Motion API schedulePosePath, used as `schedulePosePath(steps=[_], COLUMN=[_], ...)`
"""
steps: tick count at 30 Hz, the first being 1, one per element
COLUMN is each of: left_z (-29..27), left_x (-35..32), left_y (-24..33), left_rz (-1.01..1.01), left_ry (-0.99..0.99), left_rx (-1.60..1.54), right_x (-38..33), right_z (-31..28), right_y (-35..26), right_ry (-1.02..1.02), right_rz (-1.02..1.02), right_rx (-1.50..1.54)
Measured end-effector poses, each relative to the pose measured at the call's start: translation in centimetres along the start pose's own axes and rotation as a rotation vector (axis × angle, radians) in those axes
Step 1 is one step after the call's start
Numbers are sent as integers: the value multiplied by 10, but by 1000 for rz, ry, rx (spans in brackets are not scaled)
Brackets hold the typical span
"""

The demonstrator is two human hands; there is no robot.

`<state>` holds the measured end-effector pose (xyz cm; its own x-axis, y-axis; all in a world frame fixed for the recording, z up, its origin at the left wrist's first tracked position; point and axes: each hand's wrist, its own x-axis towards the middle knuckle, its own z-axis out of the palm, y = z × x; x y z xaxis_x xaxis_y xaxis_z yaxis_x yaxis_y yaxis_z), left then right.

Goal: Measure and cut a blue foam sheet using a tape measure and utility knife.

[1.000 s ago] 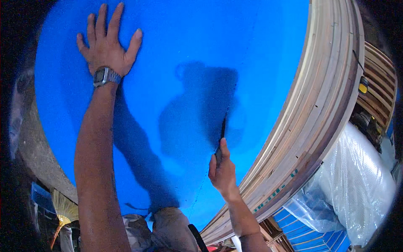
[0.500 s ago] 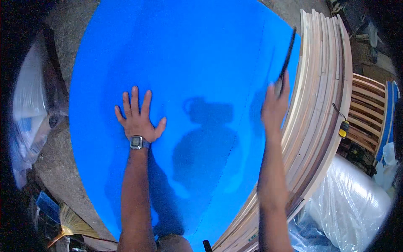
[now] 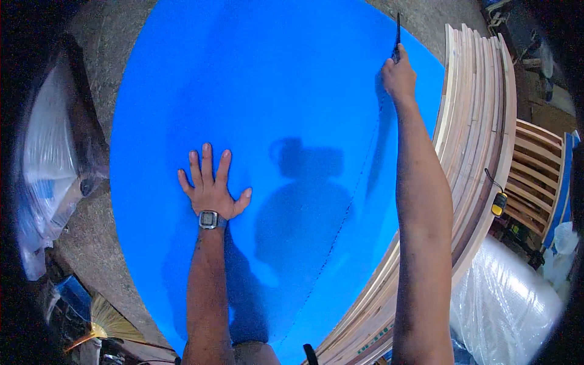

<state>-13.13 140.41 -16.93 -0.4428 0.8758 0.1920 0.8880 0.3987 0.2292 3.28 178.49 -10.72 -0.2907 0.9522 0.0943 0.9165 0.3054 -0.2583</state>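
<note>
Right hand (image 3: 398,76) slid its thin dark blade (image 3: 398,33) farther up smooth blue sheet (image 3: 243,91).

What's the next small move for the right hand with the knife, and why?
Probably finish the stroke off the sheet's far edge. The right hand holds a thin dark knife near the far rim of the blue sheet, a faint cut line trails behind it, and the left hand lies flat on the sheet.

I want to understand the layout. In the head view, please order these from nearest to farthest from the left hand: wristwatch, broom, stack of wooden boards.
From the left hand:
1. Wristwatch, on its own wrist.
2. Broom, lower left, on the floor.
3. Stack of wooden boards, far right, beyond the blue sheet.
</note>
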Motion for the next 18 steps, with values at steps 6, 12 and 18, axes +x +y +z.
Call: schedulePosePath(steps=[6, 12, 18], left_z=[-3, -4, 0], left_x=[0, -1, 5], left_y=[-3, -6, 6], left_rz=[8, 8, 37], left_ry=[-21, -6, 54], left_rx=[18, 32, -17], right_x=[-34, 2, 38], right_z=[-4, -1, 10], right_y=[-3, 0, 48], right_ry=[-48, -156, -110], right_rz=[73, 47, -129], right_rx=[55, -17, -74])
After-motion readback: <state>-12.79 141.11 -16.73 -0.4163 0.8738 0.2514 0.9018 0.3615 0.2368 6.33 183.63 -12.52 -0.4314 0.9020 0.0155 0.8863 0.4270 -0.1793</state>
